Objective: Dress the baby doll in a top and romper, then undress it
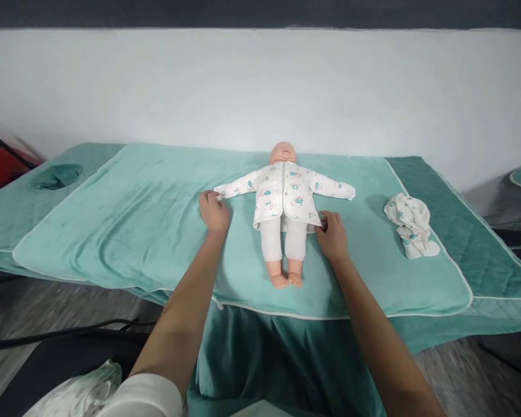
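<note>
A baby doll [282, 153] lies on its back on a teal bed cover [147, 231], feet toward me. It wears a white printed jacket [298, 194], fastened down the front, and white trousers [271, 238]. Both sleeves stretch out sideways. My left hand [213, 211] pinches the cuff of the sleeve on the left. At the jacket's lower right corner, my right hand [331, 234] has its fingers closed on the hem. The doll's hands are not visible beyond the cuffs.
A crumpled white printed garment [412, 225] lies on the cover to the right. The bed has a face hole [57, 176] at its left end. A white wall [260, 87] runs behind it. At lower left, a patterned cloth [82, 394] rests on something black.
</note>
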Motion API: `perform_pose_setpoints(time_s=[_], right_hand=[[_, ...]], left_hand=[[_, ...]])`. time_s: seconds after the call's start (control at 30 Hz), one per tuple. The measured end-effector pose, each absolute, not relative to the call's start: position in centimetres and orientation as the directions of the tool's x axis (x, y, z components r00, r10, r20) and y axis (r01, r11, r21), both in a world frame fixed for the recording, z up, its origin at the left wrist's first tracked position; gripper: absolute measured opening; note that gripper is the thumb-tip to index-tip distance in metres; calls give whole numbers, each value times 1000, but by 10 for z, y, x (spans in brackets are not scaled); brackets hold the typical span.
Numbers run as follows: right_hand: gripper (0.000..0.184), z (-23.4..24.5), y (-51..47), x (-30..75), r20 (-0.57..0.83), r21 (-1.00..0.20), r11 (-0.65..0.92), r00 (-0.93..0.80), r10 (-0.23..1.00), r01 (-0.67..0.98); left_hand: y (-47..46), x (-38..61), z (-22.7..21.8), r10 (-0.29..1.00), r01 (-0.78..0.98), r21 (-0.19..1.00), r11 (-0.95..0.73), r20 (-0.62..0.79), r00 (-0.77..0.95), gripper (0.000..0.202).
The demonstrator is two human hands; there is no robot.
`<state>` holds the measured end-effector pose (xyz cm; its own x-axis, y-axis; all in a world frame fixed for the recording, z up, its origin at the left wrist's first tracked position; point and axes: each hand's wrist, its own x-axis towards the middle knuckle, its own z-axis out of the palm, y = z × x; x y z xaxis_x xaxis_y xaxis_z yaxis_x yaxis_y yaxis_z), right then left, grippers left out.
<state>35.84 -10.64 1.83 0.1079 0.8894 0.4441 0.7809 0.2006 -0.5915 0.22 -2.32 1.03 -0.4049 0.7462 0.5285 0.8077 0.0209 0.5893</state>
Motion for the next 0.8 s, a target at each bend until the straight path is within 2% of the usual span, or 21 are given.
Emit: perform_pose_setpoints(time_s=[0.17, 0.27, 0.33, 0.43, 0.57, 0.67, 0.8], right_hand=[[35, 17, -105, 354, 453, -535, 216, 61, 889, 816], [42, 18, -105, 350, 568, -454, 324, -11, 823, 830], [39, 20, -106, 347, 631, -378, 402, -85, 771, 834], [34, 23, -104, 342, 650, -322, 471, -169, 740, 821], [27, 23, -95, 338, 682, -392, 543, -162, 713, 743], [19, 22, -87, 334, 683, -477, 555, -111, 722, 681], [11, 25, -80, 328, 626, -550, 475, -37, 779, 687]], left_hand=[[-43, 12, 10, 806, 777, 611, -152, 531, -260, 43], [-61, 27, 14, 839, 708, 636, -305, 532, -117, 47], [-73, 41, 18, 832, 665, 642, -382, 552, -55, 38], [-86, 67, 24, 797, 602, 622, -501, 603, 41, 36], [-90, 93, 26, 753, 585, 582, -565, 653, 77, 42], [-87, 101, 24, 743, 623, 578, -527, 670, 8, 31], [-82, 102, 22, 739, 599, 606, -523, 673, -36, 22]])
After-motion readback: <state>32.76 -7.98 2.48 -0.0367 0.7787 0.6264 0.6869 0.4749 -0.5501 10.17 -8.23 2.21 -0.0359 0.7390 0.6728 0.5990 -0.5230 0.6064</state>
